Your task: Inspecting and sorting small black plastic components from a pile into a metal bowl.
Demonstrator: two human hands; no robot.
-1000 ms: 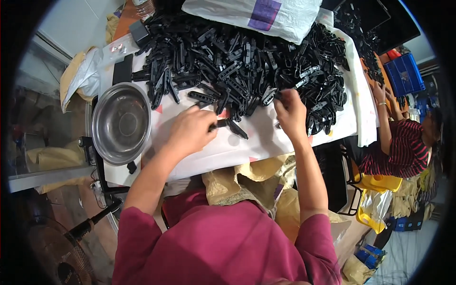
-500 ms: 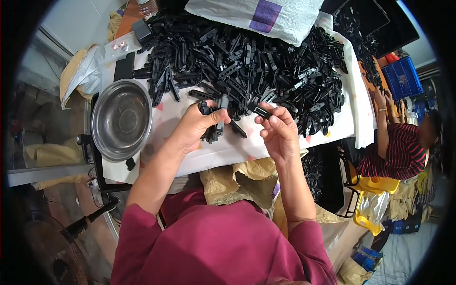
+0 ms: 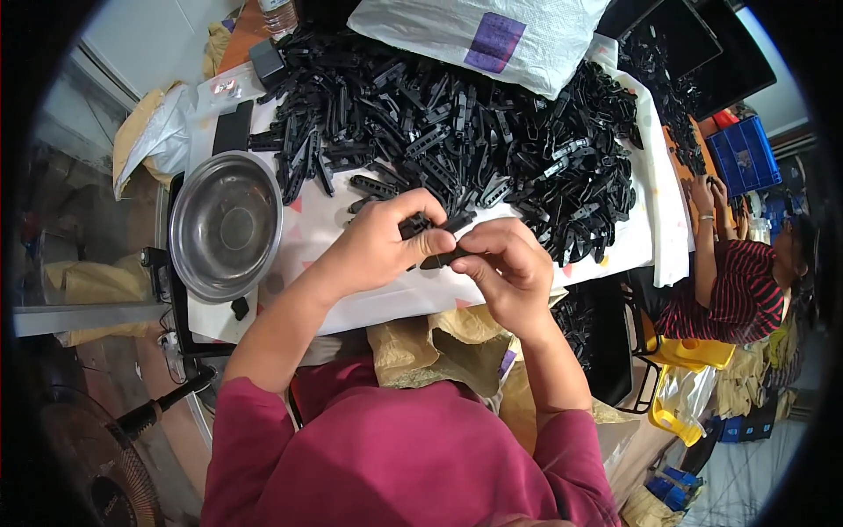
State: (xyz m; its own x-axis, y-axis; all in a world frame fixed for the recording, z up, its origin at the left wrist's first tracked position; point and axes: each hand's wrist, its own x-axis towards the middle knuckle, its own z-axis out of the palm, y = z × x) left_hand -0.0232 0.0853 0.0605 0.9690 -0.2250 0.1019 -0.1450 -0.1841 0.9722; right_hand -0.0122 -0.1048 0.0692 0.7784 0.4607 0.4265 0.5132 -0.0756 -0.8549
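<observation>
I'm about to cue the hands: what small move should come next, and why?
Probably steady the left hand and gently adjust the right hand: both are close together around small black parts, and the grip partly hides whether these are lined up.

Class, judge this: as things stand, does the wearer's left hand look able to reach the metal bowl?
Probably yes: only patterned cloth appears between the left hand and the metal bowl, though that hand is occupied holding black parts.
</observation>
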